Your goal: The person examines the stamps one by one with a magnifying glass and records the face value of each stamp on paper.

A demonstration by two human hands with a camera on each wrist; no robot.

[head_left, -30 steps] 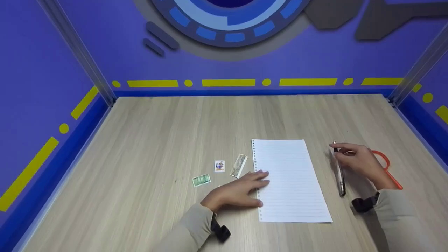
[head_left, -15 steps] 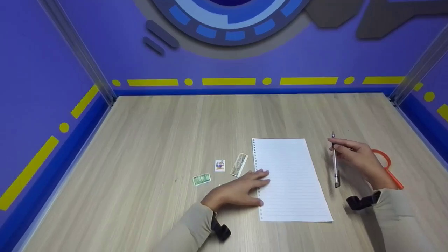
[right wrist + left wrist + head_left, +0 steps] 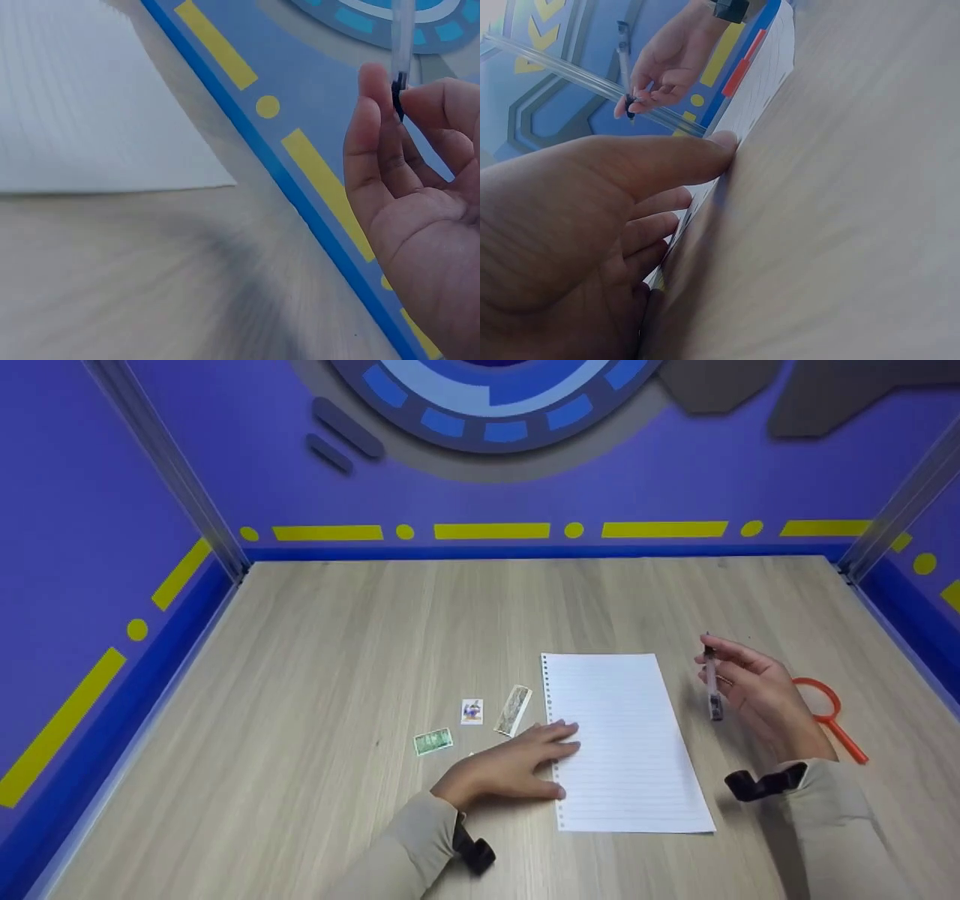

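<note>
A clear-barrelled pen (image 3: pixel 713 682) with dark ends is pinched between the thumb and fingers of my right hand (image 3: pixel 757 686), raised above the table to the right of the paper. The right wrist view shows the pen (image 3: pixel 403 45) gripped near its dark tip. My left hand (image 3: pixel 517 765) lies with fingers spread on the left, punched edge of a lined sheet of paper (image 3: pixel 622 735). In the left wrist view the thumb (image 3: pixel 682 159) of that hand rests along the sheet's edge.
Left of the sheet lie a green stamp (image 3: pixel 433 742), a small stamp with a colourful figure (image 3: pixel 472 712) and a long brownish stamp (image 3: pixel 514 710). An orange magnifying glass (image 3: pixel 844 735) lies behind the right wrist. Blue-purple walls (image 3: pixel 480 495) enclose the wooden table (image 3: pixel 337 660).
My right hand has lifted the pen off the table and moved slightly left and up, tilting it. More of the magnifying glass now shows. The left hand stays on the sheet.
</note>
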